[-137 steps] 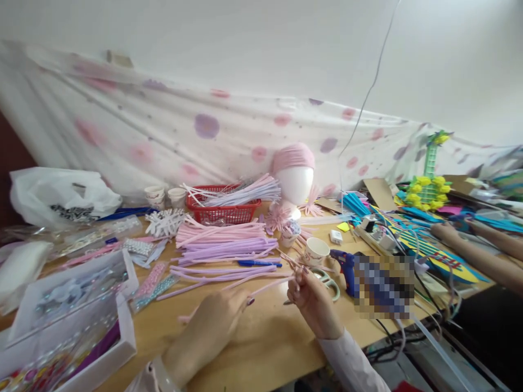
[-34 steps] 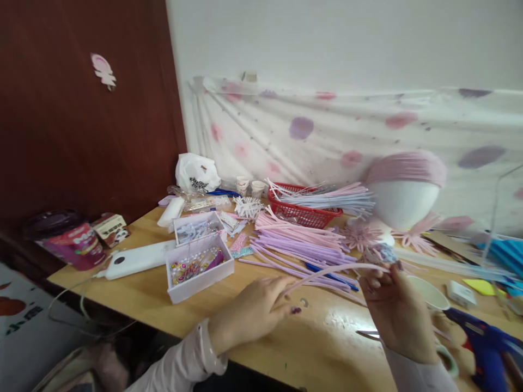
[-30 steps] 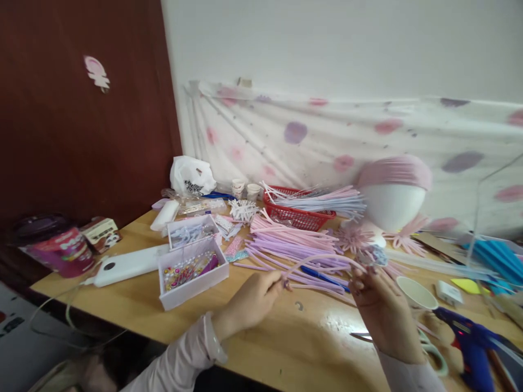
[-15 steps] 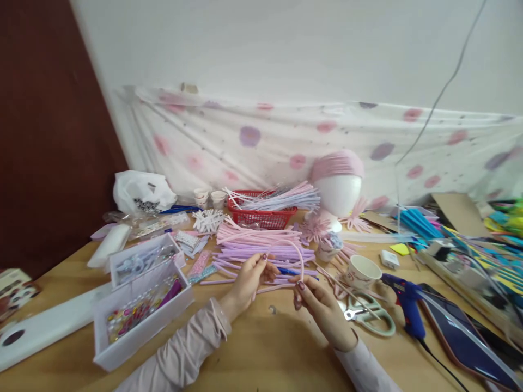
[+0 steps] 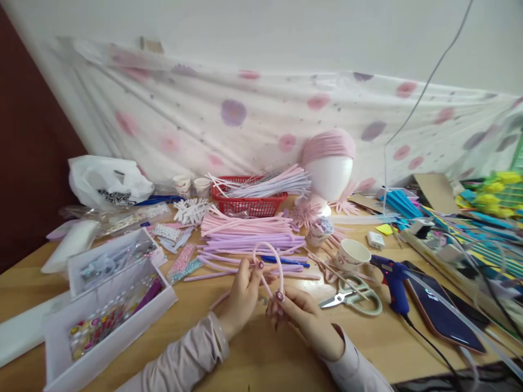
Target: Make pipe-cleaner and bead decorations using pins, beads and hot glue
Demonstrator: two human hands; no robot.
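A thin pink pipe cleaner (image 5: 267, 245) is bent into a narrow upright loop between my two hands. My left hand (image 5: 241, 299) pinches one side of it between thumb and fingers, and a length trails out behind that wrist. My right hand (image 5: 304, 316) grips the other side low down, thumb against fingertips. Just behind the loop lie bundles of pink pipe cleaners (image 5: 245, 224) and purple pipe cleaners (image 5: 249, 242), with a blue pen-like stick (image 5: 286, 261) on them. A pair of pale green-handled scissors (image 5: 351, 296) rests right of my right hand.
White boxes of beads (image 5: 110, 348) stand at left. Behind are a red basket (image 5: 249, 207) and a white head form (image 5: 329, 177) with a pink cover. To the right are a paper cup (image 5: 352, 255), a blue glue gun (image 5: 394, 283), a phone (image 5: 443, 310) and a power strip (image 5: 437, 261).
The pipe cleaner's wide curve has become a narrower upright loop. My hands have drawn closer together and a little lower. The camera view has shifted slightly.
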